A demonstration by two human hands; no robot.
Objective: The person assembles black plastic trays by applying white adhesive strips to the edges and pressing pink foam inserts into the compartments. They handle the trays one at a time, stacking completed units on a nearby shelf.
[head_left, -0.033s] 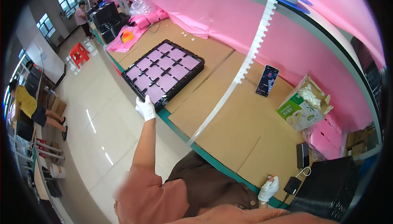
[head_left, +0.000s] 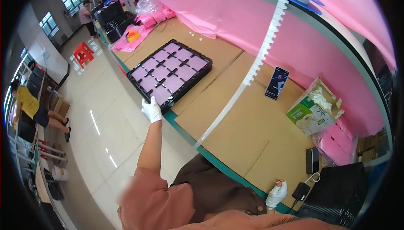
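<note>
Scene shift: whole view sits a touch further right than in the earlier frame, phone included, probably a head movement; left hand and tray keep their relation.
Counter: green front edge runs from upper left toward lower right; cardboard covers the top.
Black tray, place: flat on the cardboard at the counter's left part, one short side along the front edge.
Black tray, long axis: across the counter, from the front edge at lower left toward the pink sheeting at upper right; one end points at the aisle, the other at the sheeting.
Lilac inserts: lie in the tray's cells, with black crosses between.
Left hand: much the nearer one, gloved, at the tray's front short side by the corner closest to the body. Fingers touch the rim; undersides hidden, cannot tell if clamped. From them the tray stretches ahead and rightward.
Right hand: gloved, at the counter's front edge, well apart from the tray. Fingers curled; cannot tell if anything is inside. Nearest thing: black adapter, just beside.
</note>
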